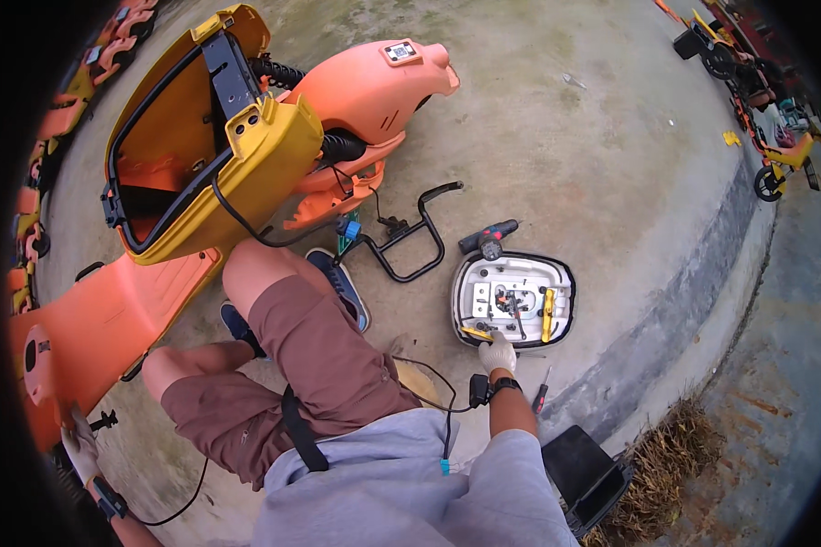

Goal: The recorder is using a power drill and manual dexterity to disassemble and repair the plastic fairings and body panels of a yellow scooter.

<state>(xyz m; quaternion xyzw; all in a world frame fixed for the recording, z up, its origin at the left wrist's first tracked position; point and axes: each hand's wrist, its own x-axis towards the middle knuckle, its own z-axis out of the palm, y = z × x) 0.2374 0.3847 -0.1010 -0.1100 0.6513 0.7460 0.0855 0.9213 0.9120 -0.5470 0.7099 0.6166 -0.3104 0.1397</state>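
In a white gloved grip, my right hand (498, 354) reaches over the near rim of a white tray with a dark edge (561, 271). Its fingers look bent together beside a yellow piece (475, 334); whatever they hold is too small to make out. Small metal parts lie in the tray, along with a yellow-handled tool (547, 315). Far to the left, my gloved left hand (80, 447) is against the edge of an orange scooter panel (109, 310); its fingers are not clear. An orange and yellow scooter body (274, 173) lies tipped on the ground before me.
A cordless power tool (489, 239) lies by the tray's far rim. A screwdriver (542, 390) and a black bin (579, 469) are at the right. A bent black tube frame (420, 260) rests ahead of my shoes. More scooters (768, 178) line both sides.
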